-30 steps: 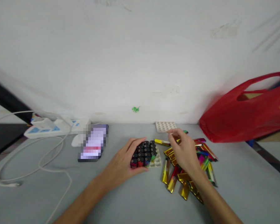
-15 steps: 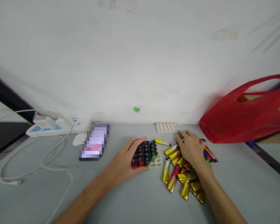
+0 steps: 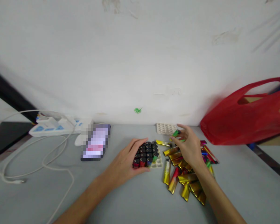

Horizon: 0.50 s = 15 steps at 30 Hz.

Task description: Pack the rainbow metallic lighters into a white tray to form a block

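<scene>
My left hand (image 3: 123,161) curves around the left side of a block of upright lighters (image 3: 146,154) with black tops, its thumb at the near edge and fingers at the far edge. They stand in a pale tray (image 3: 159,162) whose bare holes show at the right. Above the loose pile, my right hand (image 3: 189,146) pinches a green lighter (image 3: 176,133) between thumb and fingers. Beneath it spreads a heap of gold-wrapped lighters (image 3: 188,178), some red, blue or green. A single yellow lighter (image 3: 162,143) lies between tray and heap.
A second pale tray (image 3: 166,128) with rows of holes rests by the wall. At the left are a phone (image 3: 96,141), a power strip (image 3: 60,127) and a looped white cable (image 3: 46,165). A red bag (image 3: 245,115) stands at the right.
My right hand has lifted off the heap, slightly up and left, and now has a green lighter in its fingers. My left hand stays around the lighters in the tray.
</scene>
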Each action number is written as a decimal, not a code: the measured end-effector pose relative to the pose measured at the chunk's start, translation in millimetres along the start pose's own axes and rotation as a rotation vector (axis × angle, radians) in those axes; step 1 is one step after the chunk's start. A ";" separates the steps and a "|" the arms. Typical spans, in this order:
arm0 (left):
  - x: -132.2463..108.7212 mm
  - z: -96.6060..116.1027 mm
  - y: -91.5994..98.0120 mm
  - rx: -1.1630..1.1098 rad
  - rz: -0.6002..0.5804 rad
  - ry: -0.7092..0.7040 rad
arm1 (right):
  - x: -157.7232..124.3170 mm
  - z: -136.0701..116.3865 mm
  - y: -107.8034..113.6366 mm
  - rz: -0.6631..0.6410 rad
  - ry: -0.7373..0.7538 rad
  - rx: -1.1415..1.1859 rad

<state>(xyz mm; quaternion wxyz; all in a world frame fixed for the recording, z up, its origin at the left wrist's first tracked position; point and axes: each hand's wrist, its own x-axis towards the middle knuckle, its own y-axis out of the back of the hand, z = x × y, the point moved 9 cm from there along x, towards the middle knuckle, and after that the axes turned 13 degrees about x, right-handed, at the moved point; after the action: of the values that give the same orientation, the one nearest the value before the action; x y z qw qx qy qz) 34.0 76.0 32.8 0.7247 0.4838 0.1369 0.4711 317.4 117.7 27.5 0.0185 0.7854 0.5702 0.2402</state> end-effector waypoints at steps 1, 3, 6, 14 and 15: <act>0.1 0.2 -0.1 0.000 -0.002 0.001 | -0.6 -0.8 -4.3 -0.035 -0.015 0.050; 0.2 0.1 0.2 -0.002 0.002 0.005 | -2.4 -3.8 -12.8 -0.110 -0.032 0.078; 0.1 0.3 0.6 -0.006 0.012 0.004 | -4.9 -9.6 -17.2 -0.148 -0.021 -0.040; -0.1 -0.4 0.1 -0.017 0.009 0.012 | -10.5 -14.4 -23.1 -0.180 -0.014 -0.121; -0.1 -0.6 -0.2 -0.015 0.007 0.014 | -10.9 -14.2 -23.8 -0.187 -0.015 -0.120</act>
<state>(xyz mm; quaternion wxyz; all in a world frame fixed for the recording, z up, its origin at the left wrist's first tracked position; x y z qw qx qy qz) 33.6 76.3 32.3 0.7259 0.4754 0.1366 0.4779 288.1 112.6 29.0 0.0920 0.7282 0.6253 0.2650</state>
